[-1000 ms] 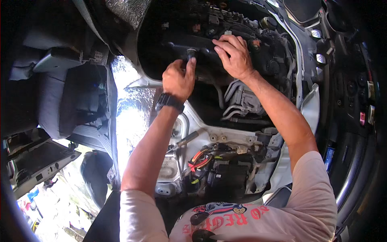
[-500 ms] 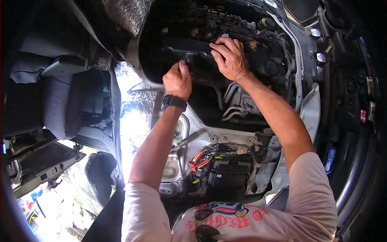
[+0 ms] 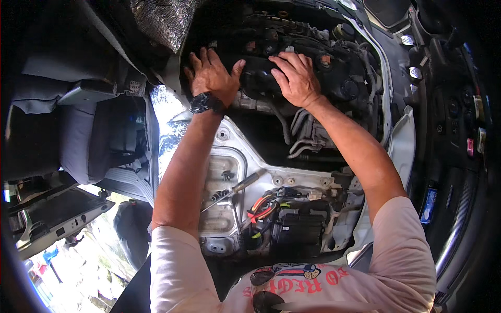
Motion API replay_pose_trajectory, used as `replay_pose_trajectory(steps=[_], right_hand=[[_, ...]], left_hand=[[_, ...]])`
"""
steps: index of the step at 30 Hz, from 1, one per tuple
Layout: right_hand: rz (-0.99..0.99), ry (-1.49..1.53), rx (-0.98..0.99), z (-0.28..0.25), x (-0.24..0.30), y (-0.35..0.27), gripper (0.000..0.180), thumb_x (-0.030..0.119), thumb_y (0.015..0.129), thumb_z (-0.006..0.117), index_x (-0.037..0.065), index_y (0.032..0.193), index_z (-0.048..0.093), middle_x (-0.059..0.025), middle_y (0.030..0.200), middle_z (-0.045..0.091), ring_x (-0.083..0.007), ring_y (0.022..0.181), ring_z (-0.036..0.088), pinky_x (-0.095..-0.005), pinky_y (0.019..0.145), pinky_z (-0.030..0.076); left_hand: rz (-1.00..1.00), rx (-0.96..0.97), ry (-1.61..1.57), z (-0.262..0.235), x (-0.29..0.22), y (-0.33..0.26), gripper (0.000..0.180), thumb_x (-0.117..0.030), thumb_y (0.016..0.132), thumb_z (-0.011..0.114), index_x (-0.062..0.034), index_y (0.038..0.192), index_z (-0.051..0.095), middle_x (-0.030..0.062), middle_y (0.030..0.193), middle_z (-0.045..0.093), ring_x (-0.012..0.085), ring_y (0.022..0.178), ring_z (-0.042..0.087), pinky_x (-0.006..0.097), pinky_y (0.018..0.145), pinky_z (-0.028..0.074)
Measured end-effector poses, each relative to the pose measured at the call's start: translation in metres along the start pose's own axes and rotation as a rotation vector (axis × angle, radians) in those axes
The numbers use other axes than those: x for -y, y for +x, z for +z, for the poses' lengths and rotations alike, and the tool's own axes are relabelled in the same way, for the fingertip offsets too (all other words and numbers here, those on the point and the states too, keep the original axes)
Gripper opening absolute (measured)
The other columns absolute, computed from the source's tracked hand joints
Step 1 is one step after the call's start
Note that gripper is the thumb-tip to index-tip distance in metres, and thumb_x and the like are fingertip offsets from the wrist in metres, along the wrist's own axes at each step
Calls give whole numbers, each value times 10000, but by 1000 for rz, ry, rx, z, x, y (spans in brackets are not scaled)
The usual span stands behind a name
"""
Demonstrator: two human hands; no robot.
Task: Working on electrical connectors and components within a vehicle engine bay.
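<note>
Both my hands lie on the black engine cover (image 3: 254, 63) in the open engine bay. My left hand (image 3: 215, 79), with a dark watch at its wrist, is spread flat over the cover's left end, thumb out to the side. Over the right part of the cover, my right hand (image 3: 297, 81) has its fingers apart and slightly bent, fingertips near an orange-brown connector (image 3: 324, 60). Neither hand shows anything held. Metal pipes (image 3: 302, 125) run below the right hand.
A screwdriver (image 3: 249, 181) and several small bolts (image 3: 218, 197) lie on the pale metal panel below the bay. Beside them sit red wires (image 3: 257, 209) and a black box (image 3: 298, 229). Grey seats (image 3: 81, 138) stand left; the dashboard (image 3: 454, 151) is at right.
My left hand has moved left and up along the cover, from closed fingers near its front edge to spread flat. The screwdriver is now more exposed. My right hand stays nearly in place.
</note>
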State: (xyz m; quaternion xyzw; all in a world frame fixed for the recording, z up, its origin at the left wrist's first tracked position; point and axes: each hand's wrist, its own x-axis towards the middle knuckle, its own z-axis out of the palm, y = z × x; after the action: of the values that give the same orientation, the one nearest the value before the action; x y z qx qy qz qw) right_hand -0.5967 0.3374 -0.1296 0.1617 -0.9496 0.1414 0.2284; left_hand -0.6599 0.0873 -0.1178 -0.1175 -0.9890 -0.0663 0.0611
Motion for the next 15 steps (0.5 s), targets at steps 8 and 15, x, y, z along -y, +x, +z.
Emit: replay_pose_trajectory(steps=[8,15], right_hand=[[45,13,-48,-2,-8,-4,378,290,1099,649,115,1425,730,-103,1352,682,-314,1239,628,-491,1123,456],[45,7,-36,4,-10,-4,370,299,1114,634,121,1425,728,-90,1385,671,-297,1253,619,-486,1141,449]], left_hand=[[184,-224,-915,-56,-38,-109,280,-167,1030,803,13,833,720,192,761,695,326,664,703,424,617,556],[171,-19,-697,-40,26,-153,294,-110,968,835,2,1223,738,179,1134,766,348,1005,774,444,873,624]])
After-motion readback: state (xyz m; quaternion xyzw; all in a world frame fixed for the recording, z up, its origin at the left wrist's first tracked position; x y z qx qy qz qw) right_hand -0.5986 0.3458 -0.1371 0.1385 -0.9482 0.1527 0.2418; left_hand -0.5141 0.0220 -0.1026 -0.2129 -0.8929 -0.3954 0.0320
